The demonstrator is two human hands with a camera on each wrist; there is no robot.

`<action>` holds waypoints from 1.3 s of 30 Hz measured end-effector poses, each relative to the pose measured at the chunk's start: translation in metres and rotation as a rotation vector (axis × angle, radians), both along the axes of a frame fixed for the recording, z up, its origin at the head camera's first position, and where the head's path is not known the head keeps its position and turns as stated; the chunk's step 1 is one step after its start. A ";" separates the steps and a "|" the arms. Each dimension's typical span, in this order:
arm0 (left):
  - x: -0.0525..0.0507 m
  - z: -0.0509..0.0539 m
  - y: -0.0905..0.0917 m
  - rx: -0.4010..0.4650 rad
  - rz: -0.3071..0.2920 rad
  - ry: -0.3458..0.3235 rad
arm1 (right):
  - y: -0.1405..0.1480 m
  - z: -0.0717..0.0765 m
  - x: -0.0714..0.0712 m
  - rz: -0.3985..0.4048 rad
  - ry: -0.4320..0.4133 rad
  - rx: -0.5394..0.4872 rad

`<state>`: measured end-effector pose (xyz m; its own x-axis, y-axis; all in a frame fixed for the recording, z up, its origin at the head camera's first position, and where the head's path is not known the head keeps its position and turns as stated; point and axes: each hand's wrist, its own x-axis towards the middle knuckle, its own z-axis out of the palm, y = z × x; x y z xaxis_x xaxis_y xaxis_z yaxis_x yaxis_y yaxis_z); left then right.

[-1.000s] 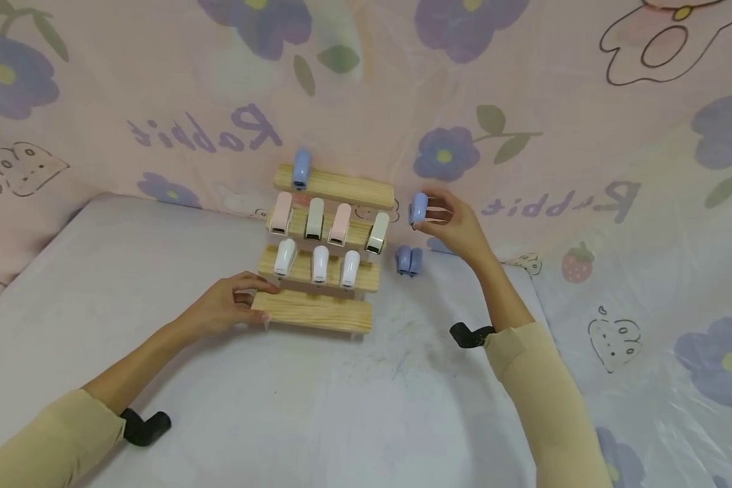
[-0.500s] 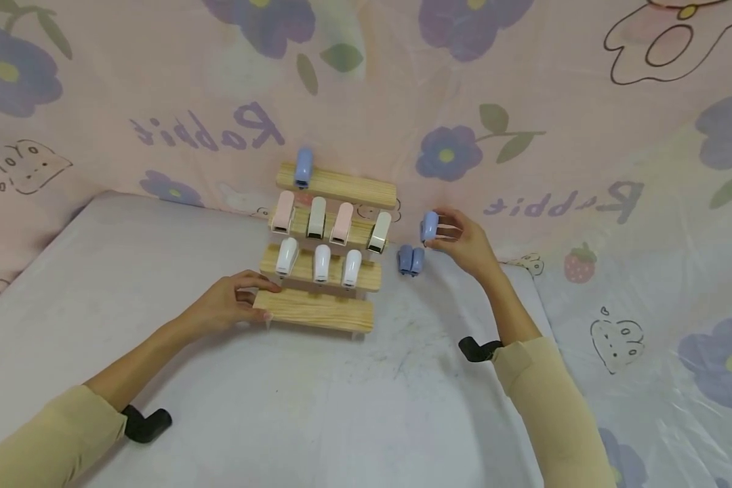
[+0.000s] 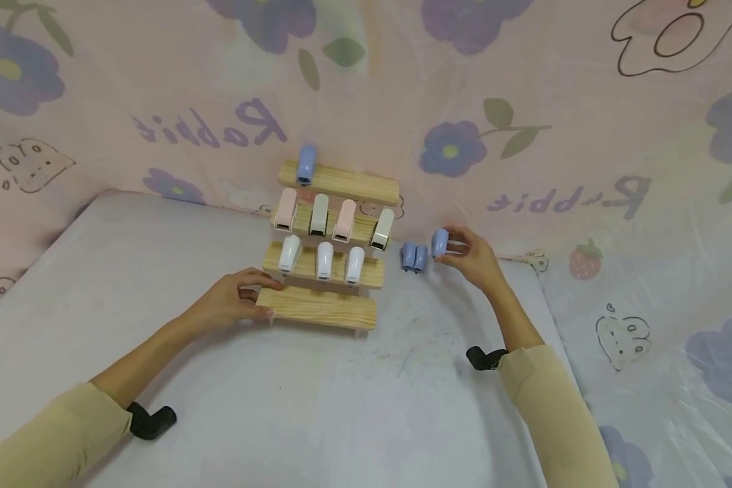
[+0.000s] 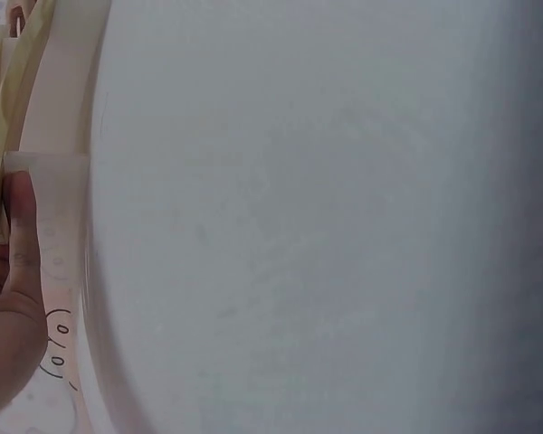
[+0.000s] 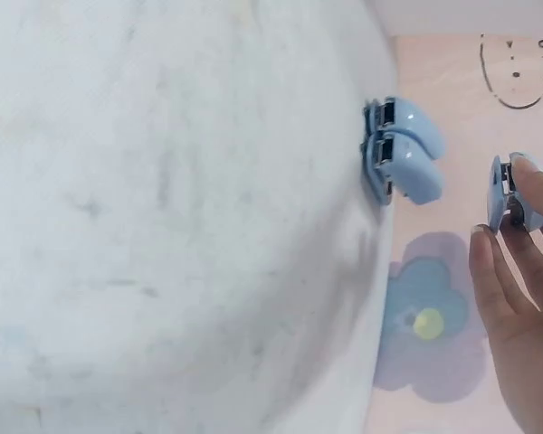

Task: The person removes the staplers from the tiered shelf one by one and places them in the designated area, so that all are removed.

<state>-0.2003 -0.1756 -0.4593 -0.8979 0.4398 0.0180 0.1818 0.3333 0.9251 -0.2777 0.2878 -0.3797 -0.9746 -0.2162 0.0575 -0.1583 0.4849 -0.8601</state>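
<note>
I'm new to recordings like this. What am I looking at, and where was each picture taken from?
No machine here, just a person's bare hands. The wide pictures come from a camera on the head; the other two, from one on each wrist. On the white table stands a stepped wooden stand carrying small stapler-like gadgets in blue, pink, pale green and white. Two more blue ones sit to its right. The left hand holds one end of the lowest step, and the fingers of the right hand hold another blue gadget.
</note>
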 end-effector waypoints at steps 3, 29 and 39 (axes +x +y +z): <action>0.002 0.000 -0.001 -0.006 0.008 0.000 | 0.003 -0.009 -0.006 0.008 -0.013 0.013; -0.001 -0.002 0.000 0.041 0.002 -0.010 | 0.016 -0.070 -0.028 -0.050 -0.030 0.153; -0.001 -0.002 0.001 0.045 0.006 -0.010 | 0.017 -0.080 -0.031 -0.055 -0.061 0.107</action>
